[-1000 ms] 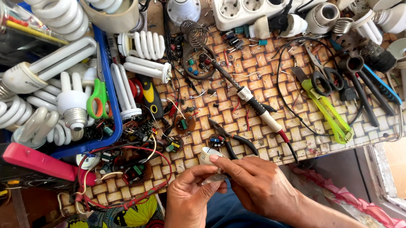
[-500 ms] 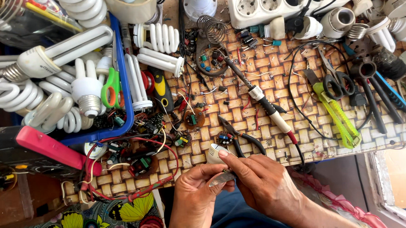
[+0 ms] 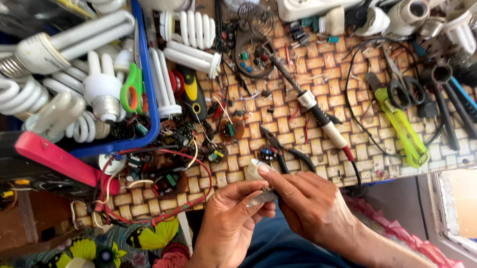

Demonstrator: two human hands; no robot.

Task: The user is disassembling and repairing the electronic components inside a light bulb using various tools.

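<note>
Holding a small white bulb base [image 3: 254, 170] between both hands, the person works just off the 6 o'clock edge of the bench [image 3: 302, 147]. The left hand [image 3: 228, 224] cups the piece from below, its fingers [image 3: 245, 189] curled and pressed on it. The right hand [image 3: 309, 205] comes in from 4 o'clock, with its fingers [image 3: 274, 177] pinching the top of the same piece and a thin shiny bit under it. What that shiny bit is, I cannot tell. It looks like the step in hand is taking the little part open or pulling something out of it. The next move seems to call for a firm grip with the left hand and a slow, careful twist or pull with the right, so nothing small snaps or drops. Just past the hands, at 12 o'clock, lie black pliers [image 3: 281, 148], near enough to grab. A soldering iron [image 3: 311, 107] lies slanted across the middle of the bench. At 3 o'clock sit a yellow-green cutter knife [image 3: 402, 125] and scissors [image 3: 406, 88]. At 10 o'clock a blue tray [image 3: 151, 89] is full of white curly bulbs [image 3: 67, 66]. Red wires [image 3: 197, 167] and tiny coloured parts [image 3: 171, 178] lie at 9 o'clock, close to the left hand.
</note>
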